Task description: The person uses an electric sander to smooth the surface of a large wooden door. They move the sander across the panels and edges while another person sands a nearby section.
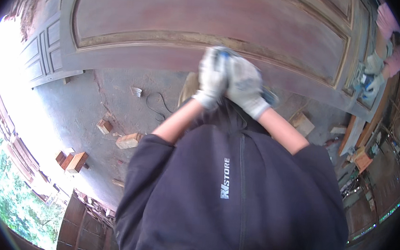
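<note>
My left hand (213,75) and my right hand (246,83), both in pale work gloves, are pressed together over the near edge of a large wooden panel door (204,15). Their fingers are closed round something that they mostly cover; only a small blue patch (224,55) shows between them. Motion blurs the gloves, so I cannot tell what kind of thing it is. The door has a reddish-brown recessed panel framed by moulding with a paler, yellowish strip along its near side.
At the far right, another person's gloved hands (374,73), below pink sleeves, hold a blue tool (367,82) on the door. Wood blocks (128,140) and a dark cord (152,105) lie on the concrete floor. Another panelled door (41,51) is at left.
</note>
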Motion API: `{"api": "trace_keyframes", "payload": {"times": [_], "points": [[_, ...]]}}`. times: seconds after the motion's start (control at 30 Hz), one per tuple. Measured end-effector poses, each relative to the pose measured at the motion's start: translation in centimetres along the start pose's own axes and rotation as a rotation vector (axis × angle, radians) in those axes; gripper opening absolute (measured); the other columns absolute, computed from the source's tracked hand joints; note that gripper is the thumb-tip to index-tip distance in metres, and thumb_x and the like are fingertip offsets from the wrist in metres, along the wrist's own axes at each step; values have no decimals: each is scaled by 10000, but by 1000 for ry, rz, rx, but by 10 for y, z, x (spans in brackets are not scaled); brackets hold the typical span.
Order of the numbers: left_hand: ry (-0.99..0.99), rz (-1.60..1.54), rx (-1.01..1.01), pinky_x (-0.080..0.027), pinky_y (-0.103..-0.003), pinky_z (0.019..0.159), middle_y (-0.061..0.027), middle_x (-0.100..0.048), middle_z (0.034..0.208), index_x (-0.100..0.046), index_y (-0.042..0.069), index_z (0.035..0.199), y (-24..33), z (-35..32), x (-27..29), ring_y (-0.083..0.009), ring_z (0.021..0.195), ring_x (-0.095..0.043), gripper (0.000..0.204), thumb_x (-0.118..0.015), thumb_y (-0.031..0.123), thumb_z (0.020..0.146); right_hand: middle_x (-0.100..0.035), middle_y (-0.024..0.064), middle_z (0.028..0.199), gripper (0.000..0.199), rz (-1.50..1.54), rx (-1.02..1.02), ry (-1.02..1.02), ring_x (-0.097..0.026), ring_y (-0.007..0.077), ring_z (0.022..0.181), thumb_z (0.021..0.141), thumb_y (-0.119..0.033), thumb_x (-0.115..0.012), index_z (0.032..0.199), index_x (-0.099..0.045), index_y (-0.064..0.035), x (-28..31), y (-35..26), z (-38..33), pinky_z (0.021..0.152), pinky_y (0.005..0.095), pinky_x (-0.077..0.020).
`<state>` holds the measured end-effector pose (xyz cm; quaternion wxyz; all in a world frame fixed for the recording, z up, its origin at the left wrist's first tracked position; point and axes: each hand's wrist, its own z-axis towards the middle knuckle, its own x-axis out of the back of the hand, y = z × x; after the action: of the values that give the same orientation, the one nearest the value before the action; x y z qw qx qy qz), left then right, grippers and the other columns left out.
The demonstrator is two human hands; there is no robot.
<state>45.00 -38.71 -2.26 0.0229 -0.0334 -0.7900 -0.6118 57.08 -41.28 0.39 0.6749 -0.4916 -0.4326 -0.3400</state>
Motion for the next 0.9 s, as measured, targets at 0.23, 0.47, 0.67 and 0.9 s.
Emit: {"api": "trace_keyframes", "payload": {"times": [0.23,0.47,0.67,0.9], "points": [[357,82,-104,-492,-330,901,-77,-654,1081,-605,19,1157,-29,59,192,-163,971,-590,219,-559,179,1016,-644,83,924,235,-23,168,-148,-641,230,827,868,-210,-580,1067,-597,-85,-78,-135,129,696,398,-492],[234,464,-162,-493,-350,882,-98,-677,1022,-624,1,1128,-29,54,226,-184,941,-608,291,-547,257,1011,-685,78,963,143,-43,269,-146,-670,228,851,925,-225,-556,1024,-628,-151,-84,-140,122,704,380,-496],[50,302,-4,-501,-335,843,-80,-683,987,-629,-5,1079,-31,-4,75,-169,899,-605,254,-482,196,1029,-637,84,990,294,-22,177,-127,-614,238,942,858,-274,-604,1109,-585,-121,-29,-30,6,808,392,-473],[-94,40,73,-499,-310,816,-60,-671,985,-620,-12,1106,-23,-28,-119,-131,886,-582,248,-459,171,1062,-623,81,986,402,101,-37,-45,-610,253,939,789,-327,-676,1102,-572,-97,62,107,-83,823,402,-468]]}}
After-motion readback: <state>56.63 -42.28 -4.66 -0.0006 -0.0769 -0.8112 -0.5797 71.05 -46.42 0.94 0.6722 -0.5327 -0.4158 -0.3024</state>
